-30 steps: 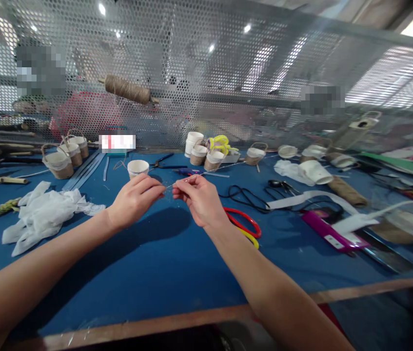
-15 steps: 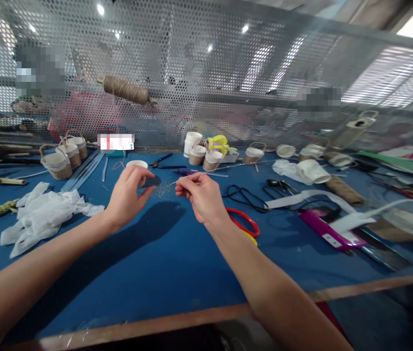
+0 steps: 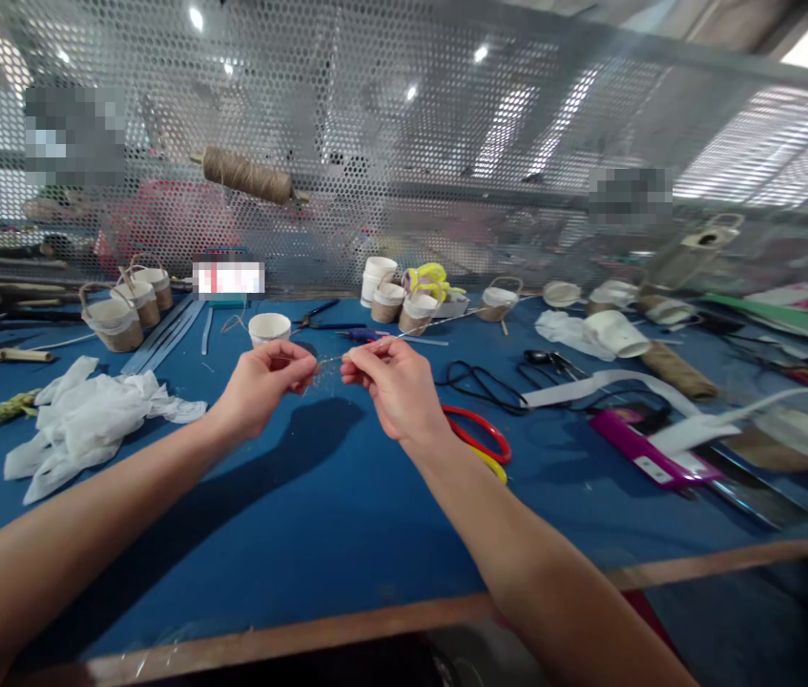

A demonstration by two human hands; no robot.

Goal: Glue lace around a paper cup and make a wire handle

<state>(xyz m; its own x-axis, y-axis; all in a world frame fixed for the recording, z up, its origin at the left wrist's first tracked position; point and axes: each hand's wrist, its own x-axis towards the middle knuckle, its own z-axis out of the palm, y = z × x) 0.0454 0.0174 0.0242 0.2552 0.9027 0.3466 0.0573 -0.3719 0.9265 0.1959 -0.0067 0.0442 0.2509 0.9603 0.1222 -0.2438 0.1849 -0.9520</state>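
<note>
My left hand (image 3: 258, 389) is closed in a pinch at the loose end of a thin, pale twisted cord (image 3: 446, 322). A short way to its right, my right hand (image 3: 402, 389) pinches the same cord between thumb and fingers. Only a small stretch shows between the two hands, and loose fine fibres seem to hang there. Beyond my right hand the cord runs up and right, past the small cups at the back. A white paper cup (image 3: 269, 329) stands just behind my left hand. Red-handled scissors (image 3: 479, 434) lie partly hidden by my right wrist.
Crumpled white fabric (image 3: 93, 420) lies at the left on the blue table (image 3: 303, 544). Several twine-wrapped cups (image 3: 113, 324) stand along the back by a perforated metal screen (image 3: 346, 114). Pliers (image 3: 318, 320) lie behind my hands, and a purple tool (image 3: 643, 448) lies at the right.
My left hand was open with thumb and fingers apart; it has moved slightly right and closed on the cord's end. My right hand keeps its pinch in nearly the same place.
</note>
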